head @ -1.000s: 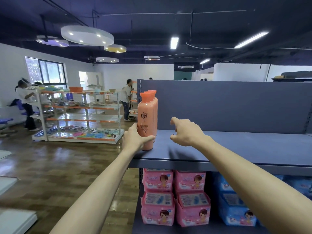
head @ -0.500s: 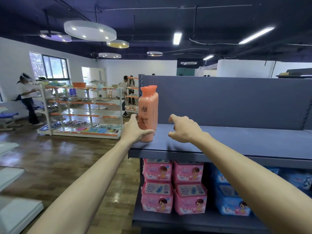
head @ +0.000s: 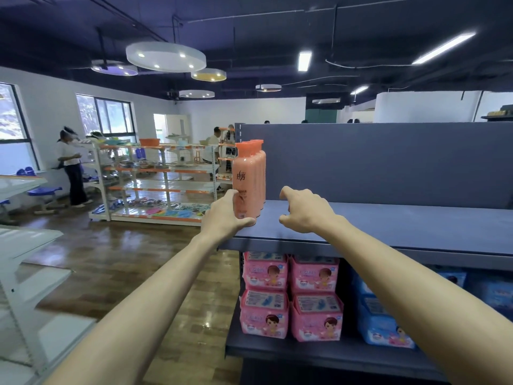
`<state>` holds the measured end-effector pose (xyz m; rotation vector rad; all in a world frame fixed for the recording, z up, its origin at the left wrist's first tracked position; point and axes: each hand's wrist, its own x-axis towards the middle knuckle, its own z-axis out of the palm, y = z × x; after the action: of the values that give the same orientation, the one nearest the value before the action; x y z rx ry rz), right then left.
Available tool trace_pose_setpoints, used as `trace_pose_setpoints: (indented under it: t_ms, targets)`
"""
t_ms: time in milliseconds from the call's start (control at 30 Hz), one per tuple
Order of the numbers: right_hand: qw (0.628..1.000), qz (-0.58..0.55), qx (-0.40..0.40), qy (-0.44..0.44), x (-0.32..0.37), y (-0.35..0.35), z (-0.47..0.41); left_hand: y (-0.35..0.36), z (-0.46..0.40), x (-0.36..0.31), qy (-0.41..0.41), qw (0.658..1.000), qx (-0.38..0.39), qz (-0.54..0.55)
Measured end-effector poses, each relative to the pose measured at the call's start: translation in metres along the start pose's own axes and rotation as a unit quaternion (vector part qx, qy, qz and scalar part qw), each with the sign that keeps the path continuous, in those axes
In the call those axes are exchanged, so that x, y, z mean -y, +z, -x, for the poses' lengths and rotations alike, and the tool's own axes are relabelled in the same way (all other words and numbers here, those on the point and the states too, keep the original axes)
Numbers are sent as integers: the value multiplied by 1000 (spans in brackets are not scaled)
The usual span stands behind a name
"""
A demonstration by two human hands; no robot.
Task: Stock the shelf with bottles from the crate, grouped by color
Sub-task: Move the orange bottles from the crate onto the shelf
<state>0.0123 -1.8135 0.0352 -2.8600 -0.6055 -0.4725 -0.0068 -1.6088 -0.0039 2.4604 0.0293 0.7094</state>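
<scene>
left hand [head: 223,218] grips front bottle [head: 244,182], upright, shelf [head: 388,232] corner | right hand [head: 305,211] loosely curled, empty, just right

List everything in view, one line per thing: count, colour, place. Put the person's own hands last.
orange bottles: a row, count unclear, far left end of the top shelf
top shelf: one, grey-blue, bare to the right of the bottles
pink packs: four visible, stacked on the lower shelf
blue packs: count unclear, right of the pink packs
background racks: white and orange, with people beside them
left hand: holds the front bottle near its base
right hand: holds nothing, fingers loosely curled above the shelf
</scene>
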Motion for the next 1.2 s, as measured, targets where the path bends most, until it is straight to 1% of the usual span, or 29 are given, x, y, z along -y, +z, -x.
trace_pose_setpoints:
  t_ms: [100, 267, 333, 400, 467, 533, 667, 867, 1033, 1067, 1200]
  targets:
    - [1000, -15, -3, 7, -10, 3, 10, 4, 12, -9, 12, 1000, -13, -10]
    - [1000, -12, 11, 9, -40, 25, 45, 27, 52, -22, 74, 997, -28, 9]
    - [1000, -15, -13, 4, -54, 38, 64, 42, 72, -26, 92, 995, -31, 13]
    - [998, -16, -57, -11, -65, 52, 83, 63, 92, -27, 112, 994, -13, 2]
    - [998, -14, -67, -18, -75, 67, 103, 88, 111, -28, 131, 991, 25, -10]
    - [999, -16, -33, -6, -85, 85, 122, 112, 125, -27, 131, 989, 64, -7]
    - [999, -6, 36, 24, -109, 129, 158, 158, 150, -25, 117, 986, 118, -7]
    - [989, -26, 128, 75, -136, 193, 213, 223, 205, -7, 78, 971, 225, -11]
    - [970, -70, 195, 127, -144, 242, 257, 265, 267, 21, 23, 947, 318, -36]
    - [963, -75, 219, 137, -146, 257, 265, 278, 282, 29, 12, 940, 339, -37]
    - [944, -85, 269, 169, -146, 292, 300, 297, 332, 54, -42, 924, 378, -28]
